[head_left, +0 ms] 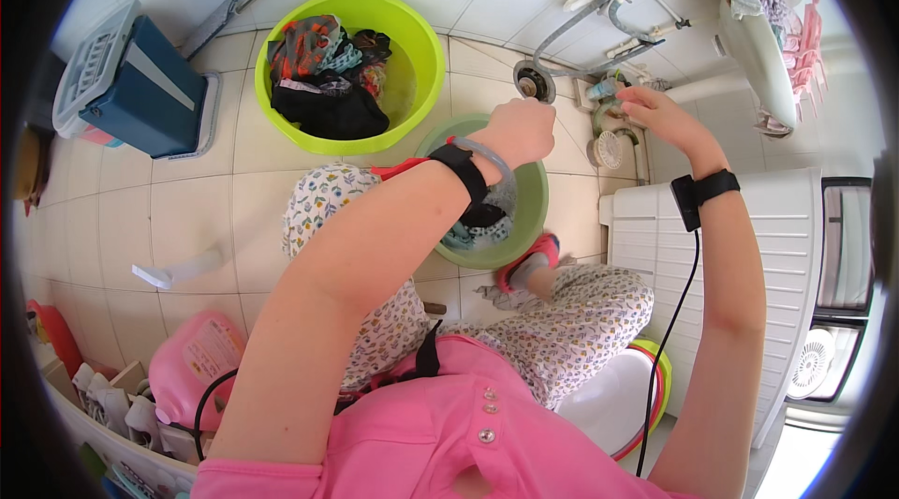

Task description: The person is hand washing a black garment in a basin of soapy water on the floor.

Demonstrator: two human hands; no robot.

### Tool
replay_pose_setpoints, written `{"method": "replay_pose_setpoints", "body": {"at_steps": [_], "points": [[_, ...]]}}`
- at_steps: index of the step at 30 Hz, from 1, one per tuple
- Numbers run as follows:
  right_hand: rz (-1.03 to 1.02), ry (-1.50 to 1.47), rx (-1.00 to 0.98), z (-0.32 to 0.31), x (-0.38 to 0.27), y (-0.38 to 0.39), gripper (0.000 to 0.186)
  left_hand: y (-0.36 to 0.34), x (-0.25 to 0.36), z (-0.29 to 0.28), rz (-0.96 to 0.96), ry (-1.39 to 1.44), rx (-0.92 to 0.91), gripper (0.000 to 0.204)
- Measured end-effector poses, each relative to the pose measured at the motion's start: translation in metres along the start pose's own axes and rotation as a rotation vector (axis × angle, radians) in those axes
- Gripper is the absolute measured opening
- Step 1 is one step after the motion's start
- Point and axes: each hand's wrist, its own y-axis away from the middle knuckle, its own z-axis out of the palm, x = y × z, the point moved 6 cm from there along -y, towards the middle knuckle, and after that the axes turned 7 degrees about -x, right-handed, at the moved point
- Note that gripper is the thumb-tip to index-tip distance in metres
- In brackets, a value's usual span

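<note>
My left hand (523, 131) is closed above the right part of a pale green basin (536, 209). Its fingers are turned away, so what they hold, if anything, is hidden. Just beyond the knuckles is a round grey fitting (534, 80) with a dark centre, a grey hose (546, 48) curving down close to it. Wet dark and patterned clothes (479, 221) lie in sudsy water in the basin. My right hand (663, 120) is raised with fingers apart, near the blue-green part (604, 87) of the wall plumbing, and holds nothing visible.
A lime-green tub (426, 92) with clothes (328, 106) stands at the far left of the basin. Further left is a blue bucket (150, 82). A pink jug (195, 363) sits at lower left. A white ribbed panel (726, 246) stands beside my right arm.
</note>
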Motion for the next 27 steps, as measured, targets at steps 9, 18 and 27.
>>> {"method": "replay_pose_setpoints", "body": {"at_steps": [9, 18, 27], "points": [[-0.055, -0.177, 0.005, 0.081, 0.149, -0.030, 0.029, -0.002, -0.031, 0.031, 0.045, 0.090, 0.068, 0.020], [-0.035, -0.515, -0.014, 0.219, 0.277, -0.064, 0.034, 0.026, -0.102, 0.072, -0.353, 0.025, -0.341, 0.040], [0.157, -0.655, -0.123, 0.344, 0.301, -0.095, 0.050, 0.099, -0.215, 0.171, -0.843, -0.036, -0.177, 0.054]]}}
